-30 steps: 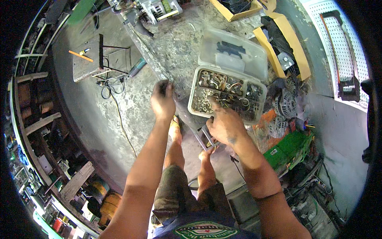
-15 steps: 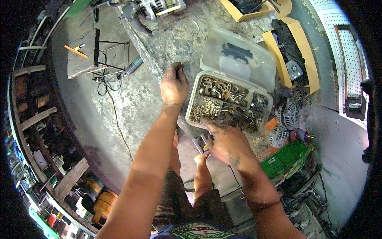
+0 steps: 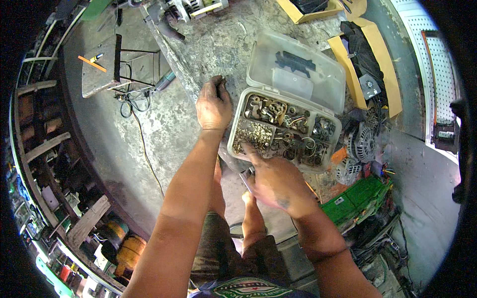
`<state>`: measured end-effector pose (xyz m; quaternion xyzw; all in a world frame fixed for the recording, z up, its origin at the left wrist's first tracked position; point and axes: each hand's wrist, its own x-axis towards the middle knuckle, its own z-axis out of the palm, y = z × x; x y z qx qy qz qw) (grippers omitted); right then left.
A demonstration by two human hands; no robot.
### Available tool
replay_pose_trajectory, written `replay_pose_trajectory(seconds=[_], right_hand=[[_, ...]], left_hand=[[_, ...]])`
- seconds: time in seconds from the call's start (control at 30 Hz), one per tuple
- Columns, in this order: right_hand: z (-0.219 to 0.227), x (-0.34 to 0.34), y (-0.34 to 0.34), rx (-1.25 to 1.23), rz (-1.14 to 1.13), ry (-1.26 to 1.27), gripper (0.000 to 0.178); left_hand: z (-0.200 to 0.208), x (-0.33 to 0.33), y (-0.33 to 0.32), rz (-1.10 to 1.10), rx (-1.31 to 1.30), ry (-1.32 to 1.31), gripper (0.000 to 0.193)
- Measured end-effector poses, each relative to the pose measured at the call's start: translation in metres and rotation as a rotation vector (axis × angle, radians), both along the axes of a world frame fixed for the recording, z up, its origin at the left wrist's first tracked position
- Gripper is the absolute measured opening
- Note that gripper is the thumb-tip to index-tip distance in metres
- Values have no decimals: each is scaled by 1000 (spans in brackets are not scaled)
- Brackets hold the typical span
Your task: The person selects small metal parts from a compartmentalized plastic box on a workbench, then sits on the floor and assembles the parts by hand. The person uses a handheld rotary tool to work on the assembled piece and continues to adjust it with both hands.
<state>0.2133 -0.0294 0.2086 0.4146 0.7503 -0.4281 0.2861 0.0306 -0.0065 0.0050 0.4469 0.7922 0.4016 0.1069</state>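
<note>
An open clear plastic organizer box (image 3: 231, 144) lies on the worktop with its lid (image 3: 323, 92) folded back. Its compartments hold small metal hardware, including a heap of small brass-coloured pieces (image 3: 256, 133) at the near left. My right hand (image 3: 278, 183) reaches over the near wall, its index finger stretched down among those pieces. The other right fingers are curled, and what they may hold is hidden. Left of the box, my left hand (image 3: 214, 109) rests at the worktop's edge with fingers curled together; any small thing inside cannot be made out.
Cardboard boxes (image 3: 380, 64) with black items stand beyond the box on the right. Alternator housings (image 3: 362, 144) and a green case (image 3: 355, 198) lie at the right. A small stool (image 3: 102, 72) and a cable stand on the floor at left. Metal machinery (image 3: 191, 7) sits at the far end.
My right index finger has moved slightly left and up within the brass-coloured pieces. The right hand has shifted a little left. My left hand stays curled near the box.
</note>
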Motion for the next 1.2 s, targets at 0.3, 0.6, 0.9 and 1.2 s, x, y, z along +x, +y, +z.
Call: replay_pose_trajectory(seconds=[0.3,0.6,0.9,1.2], right_hand=[[12,0,8,83,-241,-115,79],[-4,-14,-3,87,-188,36,84],[2,-3,0,66,-301,-26,88],[4,2,-13,13,-217,13,89]], left_hand=[[-2,-1,-1,-8,26,-5,21],[-2,1,0,3,36,36,21],[-4,0,1,-8,21,51,20],[-6,-2,0,-26,11,52,20]])
